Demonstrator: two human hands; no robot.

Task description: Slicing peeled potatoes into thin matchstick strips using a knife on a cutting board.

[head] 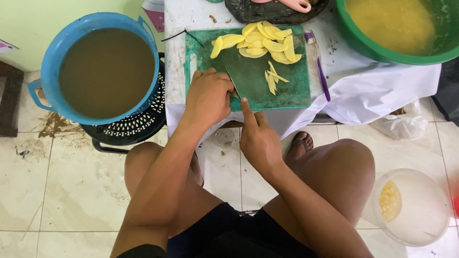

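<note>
Head view: left hand (209, 97) fingers curled, right hand (258, 136) index extended onto green cutting board (253, 81), blue bucket (98, 67) beside.

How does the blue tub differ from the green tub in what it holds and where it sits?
The blue tub holds murky brown liquid; the green tub holds cloudy yellow liquid. The blue tub rests on a black perforated stool left of the table; the green tub stands on the white-covered table itself. The blue tub shows whole; the green tub is cut off by the frame. Both are round plastic tubs.

Home kitchen corner: green cutting board (248, 76), yellow slices (260, 40), water-filled tubs (98, 67), tiled floor (57, 191).
</note>
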